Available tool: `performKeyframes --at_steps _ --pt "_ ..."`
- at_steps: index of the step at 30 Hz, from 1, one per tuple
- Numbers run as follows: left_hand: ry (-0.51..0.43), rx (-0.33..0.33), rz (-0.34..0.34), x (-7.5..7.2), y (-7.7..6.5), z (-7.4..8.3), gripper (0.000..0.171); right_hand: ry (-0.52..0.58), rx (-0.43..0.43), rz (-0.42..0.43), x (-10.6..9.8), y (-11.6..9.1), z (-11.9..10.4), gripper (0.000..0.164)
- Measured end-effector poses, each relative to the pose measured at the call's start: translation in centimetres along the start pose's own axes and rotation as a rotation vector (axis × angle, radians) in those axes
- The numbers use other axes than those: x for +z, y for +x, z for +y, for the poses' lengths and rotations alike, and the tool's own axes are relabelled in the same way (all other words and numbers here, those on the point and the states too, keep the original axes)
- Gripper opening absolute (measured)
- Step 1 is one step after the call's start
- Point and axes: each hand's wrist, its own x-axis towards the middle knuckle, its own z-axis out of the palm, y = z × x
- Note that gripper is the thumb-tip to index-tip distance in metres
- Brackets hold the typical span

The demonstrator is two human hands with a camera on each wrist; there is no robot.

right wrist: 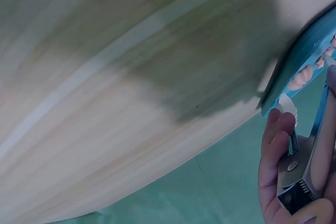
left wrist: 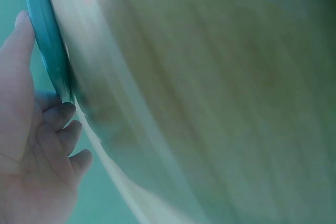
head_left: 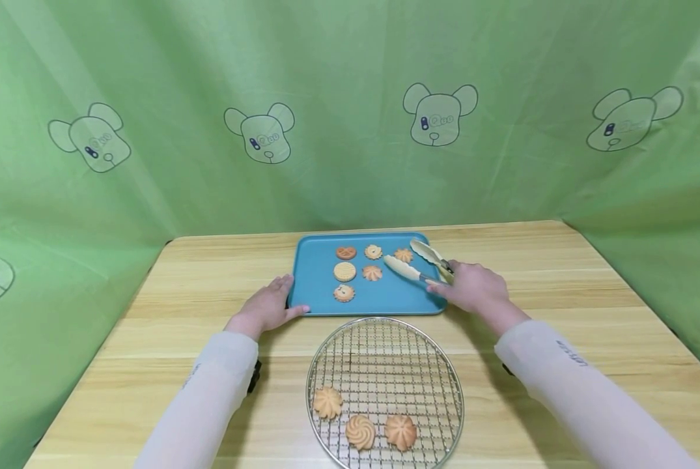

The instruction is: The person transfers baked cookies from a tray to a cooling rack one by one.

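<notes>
A blue tray (head_left: pixel 379 303) with several cookies lies at the far side of the table. My left hand (head_left: pixel 270 305) holds its near left corner, thumb along the front rim and fingers at the left end; the left wrist view shows the hand (left wrist: pixel 39 129) at the tray edge (left wrist: pixel 47 35). My right hand (head_left: pixel 473 286) grips tongs (head_left: pixel 405 268) over the tray's right part. The tong arms are spread, one on each side of a flower-shaped cookie (head_left: pixel 403 255). In the right wrist view, the fingers wrap the metal tongs (right wrist: pixel 295 166) near the hinge end.
In front of the tray lies a round wire rack (head_left: pixel 385 371) with a pale flower cookie (head_left: pixel 328 403), a swirl cookie (head_left: pixel 360 432) and a browner cookie (head_left: pixel 400 432). Also on the tray are a pretzel cookie (head_left: pixel 346 253) and a round cookie (head_left: pixel 344 271). Green curtain (head_left: pixel 350 182) surrounds the wooden table.
</notes>
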Motion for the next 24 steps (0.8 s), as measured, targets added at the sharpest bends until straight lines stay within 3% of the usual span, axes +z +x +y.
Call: performKeyframes --at_steps 24 --pt "-0.007 0.003 -0.001 -0.09 -0.16 0.1 0.09 -0.007 0.018 0.046 0.39 0.42 -0.5 0.077"
